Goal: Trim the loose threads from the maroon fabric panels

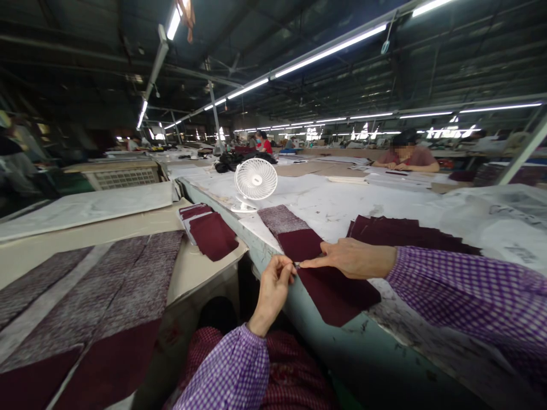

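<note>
Where fingers pinch maroon fabric [337,293], white fan [255,180] beyond

The white-topped bench [307,191] carries a white fan [255,179], a fan-shaped spread of maroon pieces [405,232], and a grey-and-maroon panel [294,230] near its edge.

No text can be read: the faint dark lettering on the crumpled plastic sheet [491,228] at the right and the tiny mark on the white fan's [256,180] hub are too blurred or small.
</note>
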`<move>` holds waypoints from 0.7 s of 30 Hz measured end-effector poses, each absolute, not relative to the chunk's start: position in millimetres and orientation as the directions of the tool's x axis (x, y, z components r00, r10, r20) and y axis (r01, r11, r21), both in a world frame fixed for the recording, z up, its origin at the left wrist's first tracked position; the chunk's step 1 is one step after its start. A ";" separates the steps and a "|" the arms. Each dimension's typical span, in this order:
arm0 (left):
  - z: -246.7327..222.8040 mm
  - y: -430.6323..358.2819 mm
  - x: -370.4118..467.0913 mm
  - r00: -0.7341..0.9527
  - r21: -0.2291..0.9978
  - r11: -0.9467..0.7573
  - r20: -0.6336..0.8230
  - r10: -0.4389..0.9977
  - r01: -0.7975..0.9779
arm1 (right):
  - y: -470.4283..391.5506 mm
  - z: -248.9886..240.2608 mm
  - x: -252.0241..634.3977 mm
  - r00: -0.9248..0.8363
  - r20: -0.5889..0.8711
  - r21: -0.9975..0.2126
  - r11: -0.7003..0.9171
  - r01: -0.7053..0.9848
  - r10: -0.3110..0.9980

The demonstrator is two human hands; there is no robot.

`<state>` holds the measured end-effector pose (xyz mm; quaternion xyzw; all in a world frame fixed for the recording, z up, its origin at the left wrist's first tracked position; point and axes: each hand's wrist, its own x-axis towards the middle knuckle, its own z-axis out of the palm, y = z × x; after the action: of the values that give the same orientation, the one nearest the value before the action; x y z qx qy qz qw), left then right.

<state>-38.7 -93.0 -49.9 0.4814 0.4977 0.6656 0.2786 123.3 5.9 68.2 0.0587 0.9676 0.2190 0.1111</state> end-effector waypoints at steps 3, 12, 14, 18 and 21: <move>-48.5 -92.9 -34.3 -0.366 0.955 -0.298 0.279 0.888 0.006 | 5.6 63.8 124.5 -0.979 -0.141 0.427 0.901 0.074 0.148; -41.1 -95.5 -22.2 -0.366 0.964 -0.258 0.217 0.905 -0.065 | 20.2 51.2 142.5 -0.961 0.106 0.051 0.964 0.260 0.254; -38.8 -97.6 -20.2 -0.357 0.949 -0.303 0.256 0.898 -0.082 | 23.9 55.5 145.6 -0.953 0.145 -0.068 0.964 0.257 0.264; -31.9 -95.6 -9.5 -0.322 0.929 -0.304 0.227 0.919 -0.212 | 30.6 64.1 151.1 -0.936 0.083 -0.316 0.900 0.300 0.341; -24.9 -89.8 1.3 -0.301 0.938 -0.225 0.142 0.943 -0.263 | 32.5 63.7 153.8 -0.918 0.102 -0.228 0.907 0.354 0.384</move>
<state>1.3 -89.8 -24.9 0.3899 0.4358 0.6786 0.4445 153.8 32.5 63.7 0.1893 0.9738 -0.1032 -0.0724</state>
